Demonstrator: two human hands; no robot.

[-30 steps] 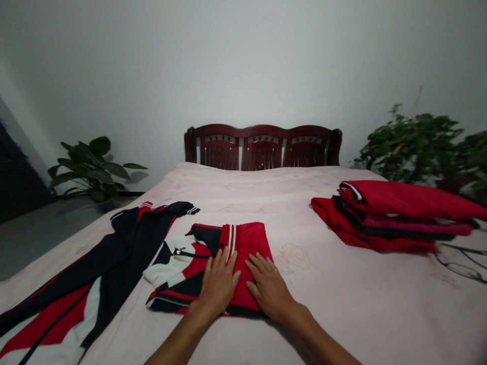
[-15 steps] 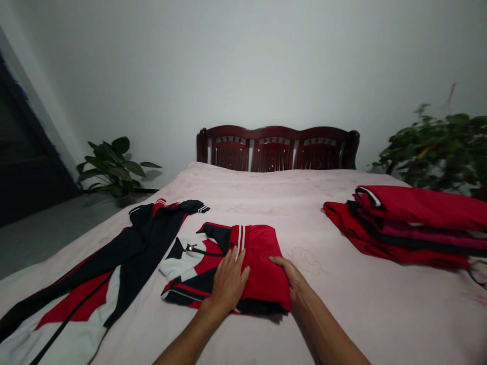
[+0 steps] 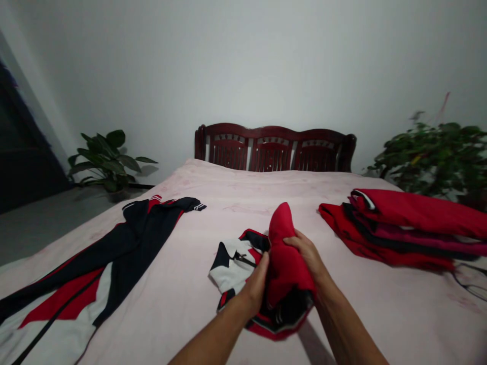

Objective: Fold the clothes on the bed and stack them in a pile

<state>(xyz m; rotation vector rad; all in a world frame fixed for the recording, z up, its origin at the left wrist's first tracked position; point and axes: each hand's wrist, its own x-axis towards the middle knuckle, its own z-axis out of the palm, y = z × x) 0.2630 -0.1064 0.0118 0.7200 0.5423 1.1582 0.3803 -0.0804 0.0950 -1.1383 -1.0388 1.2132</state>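
A partly folded track jacket [image 3: 281,271], red with navy and white parts, is between my two hands on the bed. Its red body bends upward into a thick fold, while the white collar end with the zipper pull lies to the left. My left hand [image 3: 256,286] presses against the left side of that fold, its fingertips partly hidden. Around the right side of the fold, my right hand [image 3: 308,253] grips the cloth with the thumb on top. Farther left, a second track jacket [image 3: 133,248] in navy, red and white lies spread out, touched by neither hand.
A stack of folded red and dark clothes [image 3: 411,213] sits at the right, with eyeglasses [image 3: 470,281] beside it. The pink bedsheet [image 3: 182,304] covers the bed up to a dark wooden headboard [image 3: 272,149]. Potted plants [image 3: 108,157] stand on both sides.
My hands have lifted and bent the red part of the jacket, which lay flat before. The jacket has shifted right. My left hand has gone from lying on top to the fold's side.
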